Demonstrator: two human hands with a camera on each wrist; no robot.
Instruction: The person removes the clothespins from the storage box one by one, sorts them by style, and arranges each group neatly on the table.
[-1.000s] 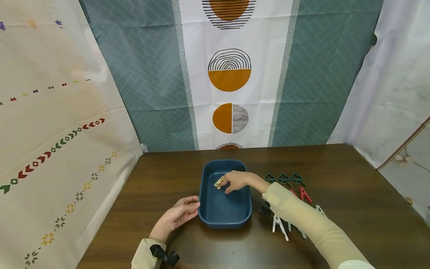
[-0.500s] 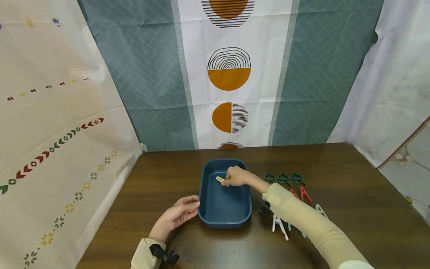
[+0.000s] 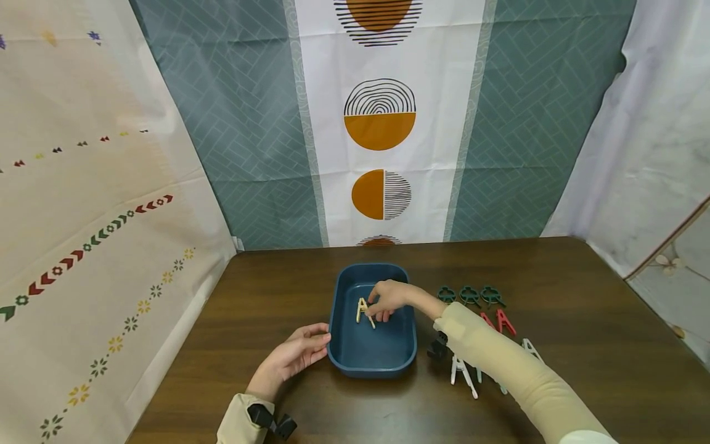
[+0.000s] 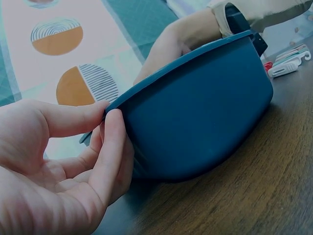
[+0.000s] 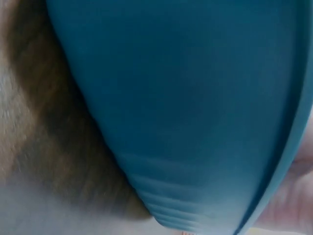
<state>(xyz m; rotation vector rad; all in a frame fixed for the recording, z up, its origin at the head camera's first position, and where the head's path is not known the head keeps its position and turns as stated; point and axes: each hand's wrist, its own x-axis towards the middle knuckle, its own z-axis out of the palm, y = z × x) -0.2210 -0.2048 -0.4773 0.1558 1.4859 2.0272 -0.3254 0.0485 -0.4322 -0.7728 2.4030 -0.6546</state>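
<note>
A blue plastic bin (image 3: 371,354) stands on the table. My left hand (image 3: 296,354) pinches its left rim between thumb and fingers, seen closely in the left wrist view (image 4: 195,112) as the bin's outer wall. Inside the bin, low over its floor, is a cream clothespin (image 3: 361,306), its two legs spread toward me. With curled fingers my right hand (image 3: 388,299) reaches over the bin's right rim and holds the clothespin by its right leg; the exact grip is partly hidden. In the right wrist view the bin's wall covers most of the picture.
Right of the bin are several dark green clips (image 3: 469,295), red clothespins (image 3: 505,322) and white clothespins (image 3: 461,375). My right sleeve (image 3: 499,357) covers part of them. A patterned cloth (image 3: 379,154) hangs behind the brown table (image 3: 266,277).
The clothespin has turned from a narrow, mostly covered view at the right fingers to an A shape with its legs toward me. The right fingers have loosened somewhat. The left hand stays on the rim.
</note>
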